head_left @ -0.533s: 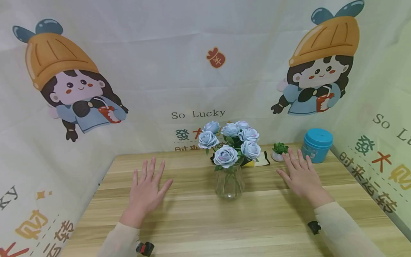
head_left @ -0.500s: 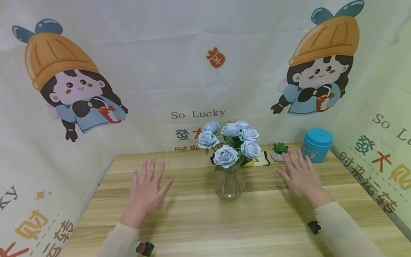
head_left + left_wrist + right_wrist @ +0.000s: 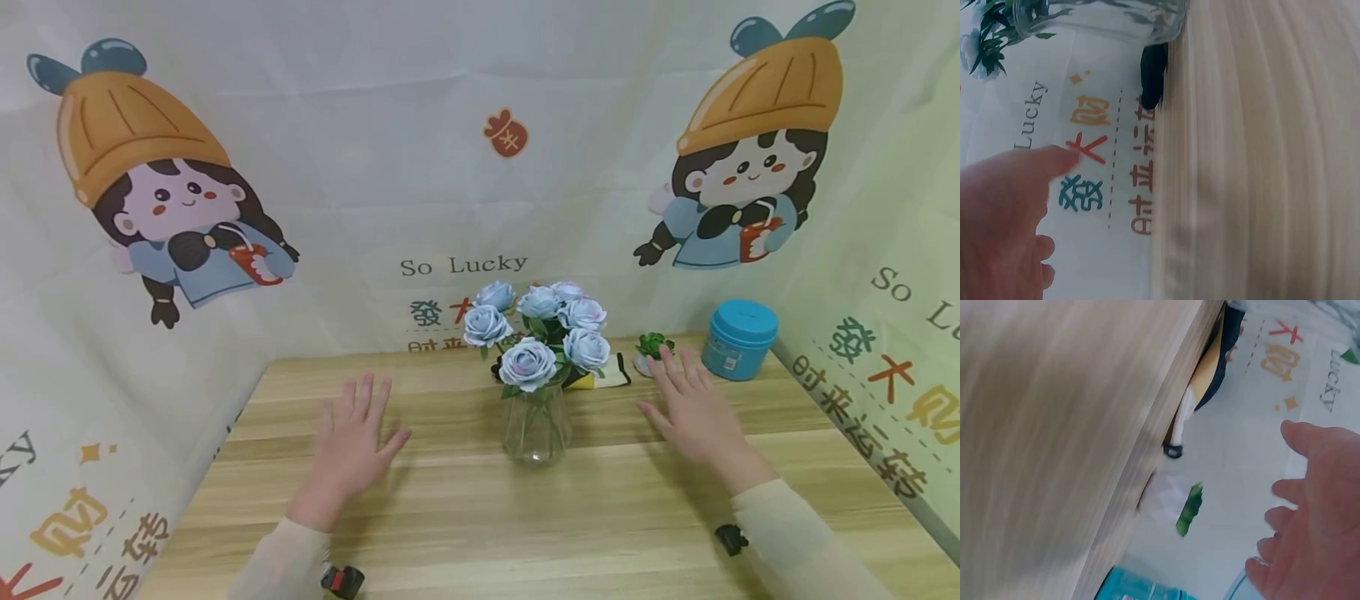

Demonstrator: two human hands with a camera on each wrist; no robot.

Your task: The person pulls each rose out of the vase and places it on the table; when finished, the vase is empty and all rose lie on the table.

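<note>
Left hand (image 3: 348, 454) and right hand (image 3: 697, 417) have shifted slightly inward, grips spread and empty; the probably fragile, slippery vase (image 3: 537, 429) seems best cupped round its body.

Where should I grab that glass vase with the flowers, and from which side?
Probably around the vase body, below the roses, coming from the left with the left hand. It stands upright, the roses spread over its top, and nothing stands between it and that hand.
</note>
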